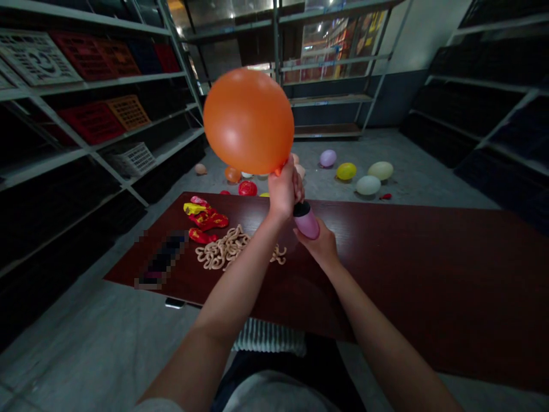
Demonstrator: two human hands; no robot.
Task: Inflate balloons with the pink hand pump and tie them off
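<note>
at centre left of the frame, deflated red and yellow balloons (206,217) and a tan coil of long balloons (225,250) lie on your dark red wooden table (407,257). your left hand (283,191) is closed on the neck of the inflated orange balloon (249,121), upper centre. your right hand (321,247) grips a pink hand pump (307,221) just below. pale balloons (368,185) lie on the floor, right of centre.

The upper left and the right of the frame are lined with metal shelving (86,83). A dark red tabletop (429,274) is set on a grey concrete floor (412,171). At top centre, a window (338,51) is partly screened by a further rack (330,100), beside a pale wall (412,34).
</note>
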